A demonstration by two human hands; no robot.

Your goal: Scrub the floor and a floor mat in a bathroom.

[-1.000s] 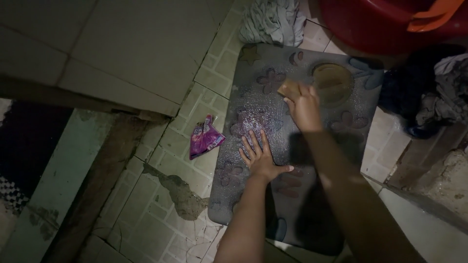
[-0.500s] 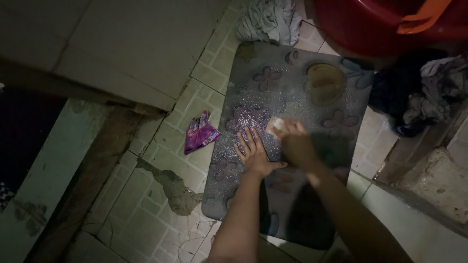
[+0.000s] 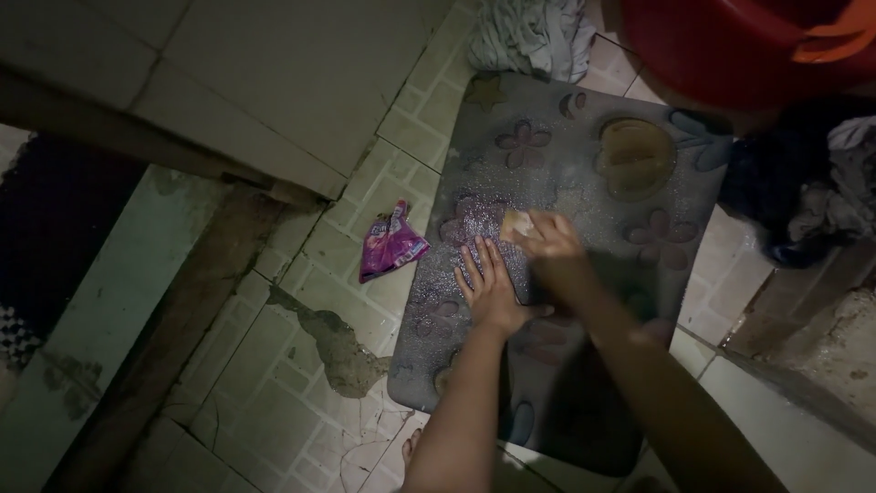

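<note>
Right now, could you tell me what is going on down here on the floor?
A person is scrubbing a grey mat with flower shapes, laid wet and sudsy on the tiled floor. The left hand presses flat on the mat, and the right hand grips a tan bar of soap against it. A pink packet lies on the tiles left of the mat, and a red tub stands at its far end.
</note>
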